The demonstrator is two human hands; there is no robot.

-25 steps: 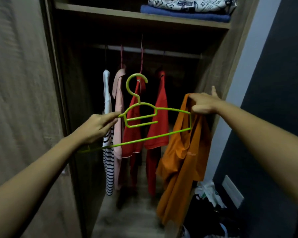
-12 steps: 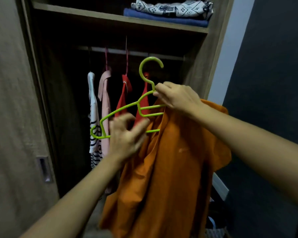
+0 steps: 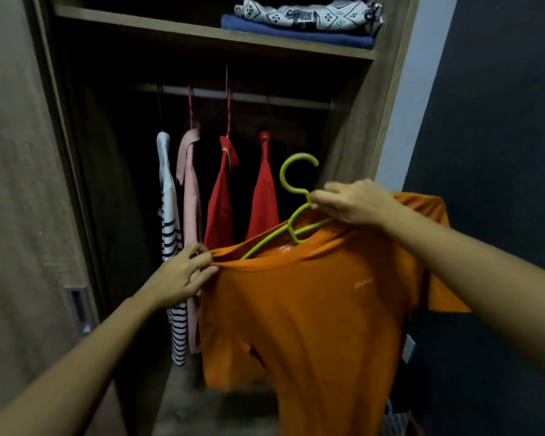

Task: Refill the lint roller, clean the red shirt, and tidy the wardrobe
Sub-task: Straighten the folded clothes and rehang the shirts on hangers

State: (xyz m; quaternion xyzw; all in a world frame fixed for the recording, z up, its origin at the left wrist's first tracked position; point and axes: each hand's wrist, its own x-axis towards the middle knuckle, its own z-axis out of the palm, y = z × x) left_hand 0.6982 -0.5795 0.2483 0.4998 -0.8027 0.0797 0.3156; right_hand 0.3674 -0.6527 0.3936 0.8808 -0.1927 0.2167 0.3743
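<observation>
At the centre of the frame, the orange shirt (image 3: 312,309) hung soft and light, half-threaded on the green hanger (image 3: 284,177). The hands were apart: the left hand (image 3: 180,278) pinched the collar edge, and the right hand (image 3: 356,202) gripped the hanger's stiff neck, likely the surest hold. Behind them, red shirts (image 3: 221,199) and a striped top (image 3: 169,221) crowded the rail (image 3: 296,100).

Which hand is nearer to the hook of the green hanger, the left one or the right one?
Right. The right hand grips the green hanger just below its hook; the left hand pinches the orange shirt at its collar, lower and further left.
</observation>
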